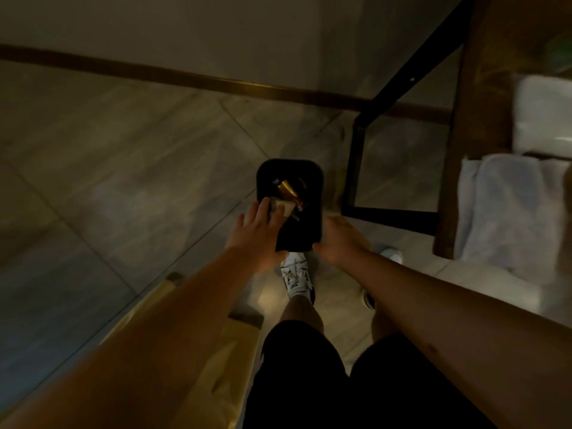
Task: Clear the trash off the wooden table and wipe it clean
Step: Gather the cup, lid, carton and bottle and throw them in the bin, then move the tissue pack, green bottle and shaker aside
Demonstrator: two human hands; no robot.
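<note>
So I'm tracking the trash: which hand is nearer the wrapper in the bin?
Left. The left hand touches the wrapper; the right hand grips the bin's near edge.

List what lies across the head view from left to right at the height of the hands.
Grey tiled floor → left hand → black rectangular trash bin → right hand → black metal table frame → folded white cloth.

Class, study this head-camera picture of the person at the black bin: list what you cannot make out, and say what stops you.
- Head view: trash in the black bin is dark and blurred; only a brownish wrapper-like piece shows.
- What the left hand holds: pale, blurred, partly hidden by fingers.
- Right hand grip: hidden behind the bin's edge.
- Wooden table: top cut off by the right edge.
</note>
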